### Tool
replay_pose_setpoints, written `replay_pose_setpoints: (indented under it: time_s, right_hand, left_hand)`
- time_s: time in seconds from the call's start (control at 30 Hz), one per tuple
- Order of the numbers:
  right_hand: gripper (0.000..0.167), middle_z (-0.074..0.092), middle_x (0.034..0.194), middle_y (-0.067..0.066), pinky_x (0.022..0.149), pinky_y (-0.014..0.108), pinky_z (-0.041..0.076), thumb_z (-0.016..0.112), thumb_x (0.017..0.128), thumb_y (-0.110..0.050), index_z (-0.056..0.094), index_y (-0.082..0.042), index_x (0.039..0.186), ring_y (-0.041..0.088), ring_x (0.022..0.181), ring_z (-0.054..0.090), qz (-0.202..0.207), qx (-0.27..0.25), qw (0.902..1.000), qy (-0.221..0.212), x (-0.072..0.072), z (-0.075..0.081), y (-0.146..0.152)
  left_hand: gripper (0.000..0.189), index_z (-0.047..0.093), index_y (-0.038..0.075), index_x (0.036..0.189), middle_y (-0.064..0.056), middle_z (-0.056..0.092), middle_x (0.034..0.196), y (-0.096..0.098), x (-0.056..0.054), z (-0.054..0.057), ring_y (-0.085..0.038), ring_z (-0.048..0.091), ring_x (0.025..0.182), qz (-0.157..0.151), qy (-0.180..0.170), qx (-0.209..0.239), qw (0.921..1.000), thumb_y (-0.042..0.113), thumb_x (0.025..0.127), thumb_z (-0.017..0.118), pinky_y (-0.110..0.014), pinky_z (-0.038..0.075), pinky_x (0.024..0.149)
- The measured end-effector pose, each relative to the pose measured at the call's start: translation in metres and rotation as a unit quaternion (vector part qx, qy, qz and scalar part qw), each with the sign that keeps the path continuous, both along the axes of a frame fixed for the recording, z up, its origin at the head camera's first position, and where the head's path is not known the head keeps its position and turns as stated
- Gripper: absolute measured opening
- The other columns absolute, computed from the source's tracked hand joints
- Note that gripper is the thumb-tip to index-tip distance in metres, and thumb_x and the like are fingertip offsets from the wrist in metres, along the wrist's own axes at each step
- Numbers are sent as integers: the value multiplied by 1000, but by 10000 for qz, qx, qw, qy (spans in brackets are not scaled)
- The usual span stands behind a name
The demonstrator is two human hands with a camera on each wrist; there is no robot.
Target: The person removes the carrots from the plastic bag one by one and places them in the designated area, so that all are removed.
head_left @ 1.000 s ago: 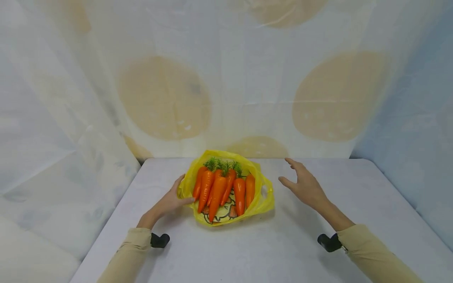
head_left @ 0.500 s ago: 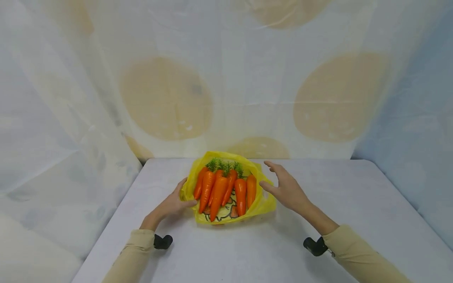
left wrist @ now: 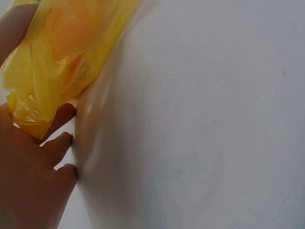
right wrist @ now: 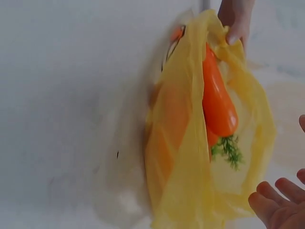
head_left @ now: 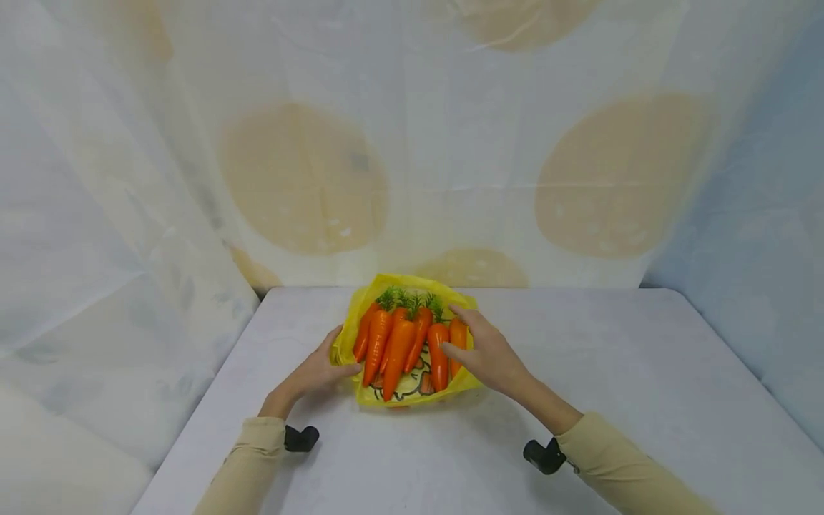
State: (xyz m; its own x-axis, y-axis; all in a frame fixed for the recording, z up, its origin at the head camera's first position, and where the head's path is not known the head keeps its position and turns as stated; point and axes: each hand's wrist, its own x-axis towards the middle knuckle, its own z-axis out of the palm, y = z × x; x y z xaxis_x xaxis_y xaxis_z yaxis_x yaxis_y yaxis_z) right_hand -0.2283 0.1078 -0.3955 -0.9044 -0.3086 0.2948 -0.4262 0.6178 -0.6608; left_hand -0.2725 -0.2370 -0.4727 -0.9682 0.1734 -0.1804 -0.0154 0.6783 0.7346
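A yellow plastic bag lies on the table with its mouth spread, holding several orange carrots with green tops. Black-outlined drawings show beneath the carrots. My left hand grips the bag's left edge, thumb over the rim and the other fingers outside; in the left wrist view, gathered yellow film runs between thumb and fingers. At the bag's right side, my right hand is spread, thumb and index finger overlapping the rightmost carrots in the head view. The right wrist view shows its fingers apart from the film.
White cloth covers the table, whose back edge meets a hanging sheet with tan circles. More sheets hang at the left and right. Black wrist cameras stick out from both sleeves.
My right hand has moved left from beside the bag to over its right edge, now hiding the bag's right handle. The left hand keeps its hold, and the carrots have stayed in place.
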Motion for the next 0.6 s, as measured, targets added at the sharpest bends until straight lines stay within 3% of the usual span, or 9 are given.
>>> replay_pose_setpoints:
  time_s: [0.13, 0.27, 0.6]
  right_hand:
    - [71, 45, 149, 14, 106, 55, 41, 71, 92, -28, 38, -7, 151, 36, 135, 45, 63, -72, 9995, -302, 3, -2, -14]
    - [71, 45, 150, 13, 107, 53, 41, 72, 91, -29, 39, -9, 151, 34, 136, 44, 45, -42, 9994, -326, 5, -6, -27]
    - [77, 43, 151, 15, 107, 50, 43, 72, 91, -28, 33, -7, 153, 33, 132, 49, 14, 39, 9964, -842, 7, -19, -53]
  left_hand:
    - [107, 11, 22, 159, -18, 29, 159, 0, 0, 1, -40, 32, 142, -26, 66, -37, 10000, 57, 79, 74, -64, 23, 114]
    - [107, 12, 23, 159, -19, 30, 158, 0, 1, 0, -41, 33, 141, -35, 124, -66, 9999, 58, 79, 74, -64, 25, 113]
    - [104, 11, 23, 159, -20, 29, 159, -2, 5, 0, -43, 31, 142, 40, 125, -141, 9998, 57, 82, 72, -65, 24, 113]
